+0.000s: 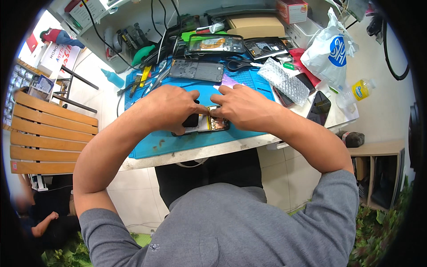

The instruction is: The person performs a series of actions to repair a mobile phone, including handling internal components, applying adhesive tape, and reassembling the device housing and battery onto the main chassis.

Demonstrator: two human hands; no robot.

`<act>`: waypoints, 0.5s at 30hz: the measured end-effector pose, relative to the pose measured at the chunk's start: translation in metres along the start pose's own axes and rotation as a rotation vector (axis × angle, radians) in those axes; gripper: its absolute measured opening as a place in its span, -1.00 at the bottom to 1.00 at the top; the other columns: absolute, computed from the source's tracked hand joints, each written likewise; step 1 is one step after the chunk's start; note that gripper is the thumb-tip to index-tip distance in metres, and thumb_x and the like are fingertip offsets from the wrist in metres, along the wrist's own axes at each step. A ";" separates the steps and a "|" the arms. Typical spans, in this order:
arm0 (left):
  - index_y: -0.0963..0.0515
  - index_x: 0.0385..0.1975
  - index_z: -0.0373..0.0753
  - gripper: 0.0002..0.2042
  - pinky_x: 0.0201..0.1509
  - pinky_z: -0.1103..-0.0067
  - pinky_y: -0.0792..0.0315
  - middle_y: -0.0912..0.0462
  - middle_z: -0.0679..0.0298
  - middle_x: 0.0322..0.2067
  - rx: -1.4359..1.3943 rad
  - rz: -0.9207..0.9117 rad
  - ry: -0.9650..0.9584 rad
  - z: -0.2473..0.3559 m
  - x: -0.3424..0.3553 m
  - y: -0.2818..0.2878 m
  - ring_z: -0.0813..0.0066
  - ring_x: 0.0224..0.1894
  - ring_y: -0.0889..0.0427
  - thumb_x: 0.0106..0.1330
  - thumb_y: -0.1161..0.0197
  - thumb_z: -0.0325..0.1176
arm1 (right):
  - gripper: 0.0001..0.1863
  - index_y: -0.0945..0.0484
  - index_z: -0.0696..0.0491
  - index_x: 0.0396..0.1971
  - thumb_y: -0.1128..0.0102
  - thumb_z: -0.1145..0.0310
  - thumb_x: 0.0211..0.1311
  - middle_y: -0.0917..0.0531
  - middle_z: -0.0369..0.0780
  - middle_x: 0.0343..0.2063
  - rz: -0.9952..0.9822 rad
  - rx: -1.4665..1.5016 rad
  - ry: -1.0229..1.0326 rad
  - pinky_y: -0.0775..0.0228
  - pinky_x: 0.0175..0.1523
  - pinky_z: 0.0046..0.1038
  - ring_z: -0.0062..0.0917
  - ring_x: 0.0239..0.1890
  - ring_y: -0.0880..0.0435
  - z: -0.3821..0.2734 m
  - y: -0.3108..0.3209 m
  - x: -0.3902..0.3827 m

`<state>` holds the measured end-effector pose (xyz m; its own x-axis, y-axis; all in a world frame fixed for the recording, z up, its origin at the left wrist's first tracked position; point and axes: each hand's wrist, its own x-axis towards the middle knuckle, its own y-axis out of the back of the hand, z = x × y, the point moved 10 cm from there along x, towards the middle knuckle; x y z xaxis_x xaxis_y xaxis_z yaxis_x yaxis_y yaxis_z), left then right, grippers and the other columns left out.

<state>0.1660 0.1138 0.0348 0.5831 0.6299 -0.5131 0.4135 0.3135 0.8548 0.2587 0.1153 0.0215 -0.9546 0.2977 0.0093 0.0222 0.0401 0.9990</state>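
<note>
An opened phone [214, 124] with exposed inner parts and a pale battery lies on the blue repair mat [155, 147] in front of me. My left hand [173, 107] is closed around a dark flat piece [191, 120] over the phone's left part, one finger reaching toward the middle. My right hand [240, 107] is over the phone's right part, fingers bent but apart, a fingertip touching its innards. Behind my hands lie a grey phone housing [195, 70], a purple sheet [230, 81] and black scissors [237, 65].
Tools [144, 75], another opened phone [215, 44], bubble wrap [284, 80], a white bag [329, 53], a bottle [360, 91] and a black phone [319, 109] crowd the bench. A wooden chair [53, 133] and seated person [44, 224] are left, a low shelf [376, 178] right.
</note>
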 end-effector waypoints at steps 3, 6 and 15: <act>-0.58 0.55 0.38 -0.11 0.03 0.27 -0.74 -0.67 0.29 0.00 -0.013 -0.017 0.014 0.001 -0.002 -0.001 0.21 0.03 -0.81 0.10 -0.72 -0.22 | -0.51 -0.89 -0.14 0.17 -0.36 0.50 0.26 -0.69 -0.24 -0.05 -0.020 0.065 -0.025 -0.63 0.14 -0.21 -0.27 0.14 -0.68 0.007 0.004 -0.004; -0.59 0.55 0.35 -0.13 0.05 0.26 -0.74 -0.68 0.28 0.02 -0.028 -0.015 0.021 0.000 -0.004 0.000 0.19 0.03 -0.82 0.12 -0.72 -0.24 | -0.59 -0.92 -0.12 0.05 -0.41 0.47 0.21 -0.69 -0.22 -0.06 0.051 0.106 -0.040 -0.69 0.10 -0.22 -0.24 0.11 -0.71 0.015 0.007 -0.009; -0.61 0.53 0.29 -0.15 0.04 0.26 -0.74 -0.70 0.27 0.04 -0.079 0.007 -0.011 0.004 -0.001 0.001 0.18 0.01 -0.83 0.12 -0.72 -0.27 | -0.47 -0.90 -0.13 0.11 -0.40 0.61 0.14 -0.69 -0.23 -0.18 0.314 0.164 -0.138 -0.64 0.03 -0.26 -0.30 -0.02 -0.68 0.018 0.018 -0.042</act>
<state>0.1686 0.1111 0.0358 0.5938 0.6247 -0.5072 0.3527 0.3645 0.8618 0.3040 0.1204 0.0384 -0.8452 0.4446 0.2966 0.3651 0.0750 0.9280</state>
